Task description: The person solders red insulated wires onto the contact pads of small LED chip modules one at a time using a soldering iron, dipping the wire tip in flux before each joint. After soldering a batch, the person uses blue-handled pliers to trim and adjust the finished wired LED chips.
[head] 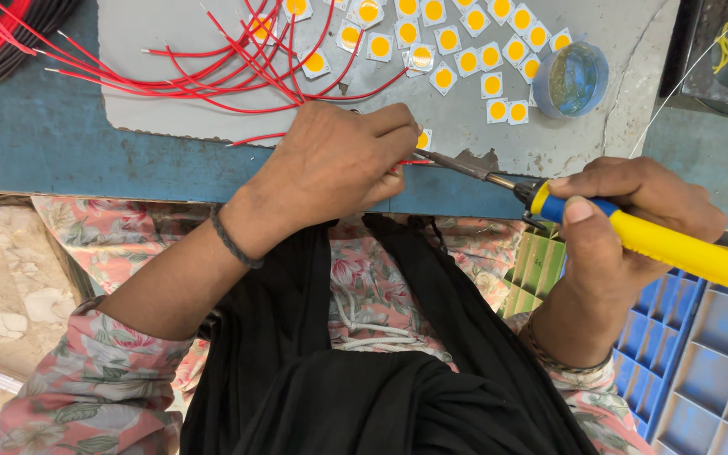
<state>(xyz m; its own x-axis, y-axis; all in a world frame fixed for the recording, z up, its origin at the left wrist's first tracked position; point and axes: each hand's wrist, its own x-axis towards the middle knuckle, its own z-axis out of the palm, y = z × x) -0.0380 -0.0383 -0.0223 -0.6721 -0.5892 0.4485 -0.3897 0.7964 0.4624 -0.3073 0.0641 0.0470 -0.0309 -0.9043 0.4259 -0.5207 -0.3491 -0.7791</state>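
Head view, looking down: the left hand (339,160) sits at frame centre, knuckles up and fingers curled shut, pinching a red wire (408,162) and a small square chip (424,140) with a yellow round centre against the grey mat (162,76); the chip peeks out just right of the fingertips. From the right the soldering iron (600,221) comes in, its long axis running from lower right up to the left, the metal tip touching or almost touching the chip at the fingertips. The right hand (625,227) is wrapped closed around the yellow and blue handle, thumb laid along the top, well apart from the joint. More chips lie scattered across the mat's upper middle, red wires (212,72) fanning from the upper left. A round blue tub (572,80) at upper right holds something glossy and greenish. Blue compartment trays (709,371) at lower right look empty.
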